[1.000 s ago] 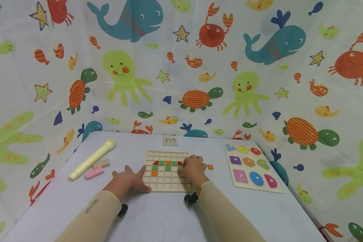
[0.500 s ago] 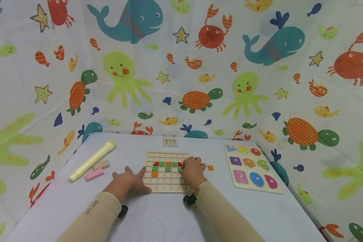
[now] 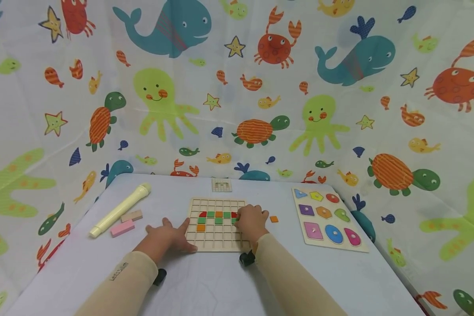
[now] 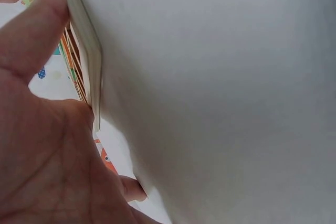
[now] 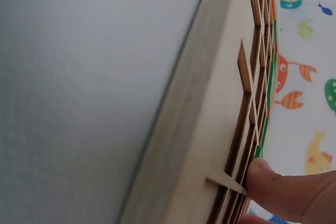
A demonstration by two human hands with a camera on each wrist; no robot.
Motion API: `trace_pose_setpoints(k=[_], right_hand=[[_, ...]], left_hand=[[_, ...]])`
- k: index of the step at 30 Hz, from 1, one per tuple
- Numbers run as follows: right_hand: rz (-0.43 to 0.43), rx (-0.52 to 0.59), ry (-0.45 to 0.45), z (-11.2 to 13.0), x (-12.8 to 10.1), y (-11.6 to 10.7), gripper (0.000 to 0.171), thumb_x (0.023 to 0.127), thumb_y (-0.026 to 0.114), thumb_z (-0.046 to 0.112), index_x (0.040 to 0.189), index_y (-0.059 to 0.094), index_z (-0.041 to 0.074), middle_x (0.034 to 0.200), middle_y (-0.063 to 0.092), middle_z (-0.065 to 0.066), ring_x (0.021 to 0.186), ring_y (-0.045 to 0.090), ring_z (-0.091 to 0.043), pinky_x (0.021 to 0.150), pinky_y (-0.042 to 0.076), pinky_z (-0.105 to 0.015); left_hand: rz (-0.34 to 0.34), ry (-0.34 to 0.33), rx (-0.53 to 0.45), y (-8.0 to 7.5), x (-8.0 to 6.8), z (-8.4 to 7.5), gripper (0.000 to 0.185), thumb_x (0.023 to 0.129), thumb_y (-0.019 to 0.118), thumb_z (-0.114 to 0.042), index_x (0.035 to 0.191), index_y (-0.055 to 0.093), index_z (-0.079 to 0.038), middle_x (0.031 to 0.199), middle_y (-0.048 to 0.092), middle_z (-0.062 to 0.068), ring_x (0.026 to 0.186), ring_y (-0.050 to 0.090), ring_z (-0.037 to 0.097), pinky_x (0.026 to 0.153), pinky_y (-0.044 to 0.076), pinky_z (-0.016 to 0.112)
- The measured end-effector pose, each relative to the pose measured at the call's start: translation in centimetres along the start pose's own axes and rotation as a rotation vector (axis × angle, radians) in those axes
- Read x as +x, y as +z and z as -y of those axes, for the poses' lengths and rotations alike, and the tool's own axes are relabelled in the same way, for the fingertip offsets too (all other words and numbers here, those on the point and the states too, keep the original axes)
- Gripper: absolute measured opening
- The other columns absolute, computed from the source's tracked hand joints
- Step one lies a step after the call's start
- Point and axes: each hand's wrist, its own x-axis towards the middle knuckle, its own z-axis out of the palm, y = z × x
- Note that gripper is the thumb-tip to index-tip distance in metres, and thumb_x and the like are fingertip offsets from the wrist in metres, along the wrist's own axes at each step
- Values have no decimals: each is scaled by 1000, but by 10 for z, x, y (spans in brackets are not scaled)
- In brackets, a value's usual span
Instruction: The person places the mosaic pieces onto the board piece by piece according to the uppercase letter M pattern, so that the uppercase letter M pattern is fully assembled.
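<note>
A wooden grid board lies on the table, with red, green and orange tiles set in some of its cells. My left hand rests at its left edge, fingers spread and thumb near the front corner. In the left wrist view the thumb side of the left hand touches the board's edge. My right hand is over the board's right side, holding a small green tile at a cell below a red one. In the right wrist view the thumb meets the green tile; the other fingertips are hidden.
A loose orange tile lies right of the board. Farther right is a shape puzzle. A small patterned card lies behind the board. At left are a pale yellow stick, a pink block and a wooden block.
The right thumb has drawn back slightly, so more of the green tile shows beside it. The left hand stays at the board's edge.
</note>
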Motion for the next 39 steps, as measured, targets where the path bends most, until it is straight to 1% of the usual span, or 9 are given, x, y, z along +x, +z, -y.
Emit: trace_pose_setpoints(k=[4, 14, 19, 23, 26, 29, 33, 35, 39], right_hand=[[37, 37, 9, 0, 0, -3, 15, 88, 89, 36, 88, 78, 25, 102, 70, 1, 105, 52, -28, 104, 36, -59], [32, 68, 0, -4, -2, -7, 11, 88, 89, 33, 84, 80, 26, 100, 71, 3, 105, 54, -28, 107, 34, -61], [68, 86, 25, -7, -1, -6, 8, 89, 87, 33, 93, 85, 26, 101, 73, 2, 108, 54, -29, 110, 32, -63], [97, 117, 36, -12, -2, -11, 13, 92, 82, 32, 102, 87, 27, 114, 76, 0, 117, 57, -32, 113, 32, -66], [51, 201, 39, -22, -2, -13, 16, 95, 79, 31, 108, 86, 26, 126, 76, -2, 127, 60, -34, 112, 32, -67], [-49, 300, 49, -35, -3, -17, 19, 98, 76, 30, 114, 85, 25, 133, 75, -4, 135, 61, -35, 111, 33, -66], [-158, 323, 68, -57, 3, -27, 23, 99, 75, 34, 120, 83, 27, 135, 75, -4, 135, 61, -35, 108, 35, -64], [-173, 309, 85, -70, 7, -31, 26, 99, 75, 36, 123, 82, 28, 136, 74, -5, 134, 61, -36, 108, 35, -64], [-136, 306, 142, -96, 17, -38, 32, 99, 75, 39, 129, 79, 27, 139, 72, -7, 136, 58, -37, 111, 33, -66]], left_hand=[[6, -4, -22, 0, 0, 1, 114, 80, 85, -63, 170, 25, -29, 169, 1, 43, 143, 0, 83, 108, 24, 91], [-7, 8, 4, 0, 1, 2, 114, 79, 85, -65, 169, 27, -27, 168, 3, 45, 142, 3, 85, 109, 24, 91], [-2, 9, 11, 0, -1, 1, 113, 80, 85, -64, 169, 28, -26, 167, 4, 46, 141, 3, 85, 109, 25, 90], [-1, 12, 16, 1, 1, 2, 113, 79, 85, -65, 169, 28, -27, 167, 4, 46, 141, 4, 85, 108, 26, 91], [2, 7, 4, 2, 4, 2, 114, 78, 86, -65, 169, 28, -27, 167, 3, 45, 141, 4, 85, 108, 26, 91], [7, 8, 2, 3, 4, 3, 114, 78, 86, -66, 169, 28, -27, 167, 3, 46, 141, 4, 85, 107, 26, 91], [13, 15, 18, 3, 5, 4, 114, 80, 84, -66, 169, 27, -27, 167, 2, 46, 140, 4, 86, 108, 25, 91], [15, 16, 15, 2, 5, 3, 113, 80, 83, -66, 170, 26, -26, 167, 1, 46, 140, 3, 86, 108, 24, 91], [20, 14, 13, 0, 5, 2, 113, 81, 83, -64, 170, 25, -26, 167, 0, 46, 140, 2, 86, 109, 23, 91]])
